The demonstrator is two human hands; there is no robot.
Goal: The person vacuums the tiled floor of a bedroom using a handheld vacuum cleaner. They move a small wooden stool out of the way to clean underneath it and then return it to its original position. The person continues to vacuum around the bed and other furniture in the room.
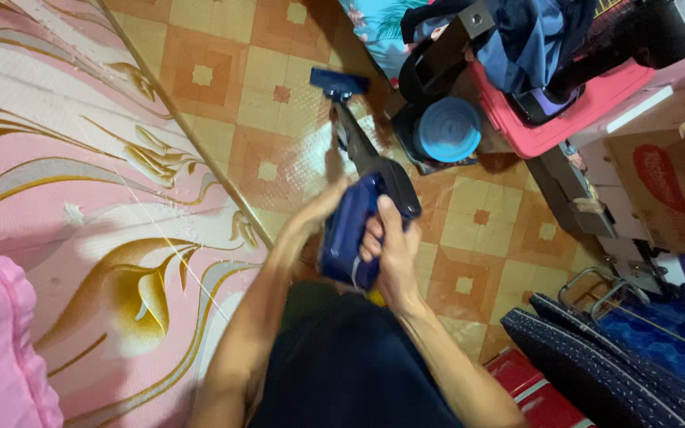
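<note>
A dark blue handheld vacuum cleaner [356,214] points away from me, its narrow tube ending in a blue nozzle [339,82] down near the tiled floor [223,87]. My right hand [391,250] grips the vacuum's blue body from the right, fingers wrapped over it. My left hand [319,212] holds the same body from the left side. Both forearms reach up from the bottom of the view over my dark clothing [350,364].
A pink mattress with gold floral print [81,214] fills the left. A red plastic bin heaped with clothes [564,111], a blue round lid [447,128], a cardboard box [660,182] and a dark blue patterned cloth [612,357] crowd the right.
</note>
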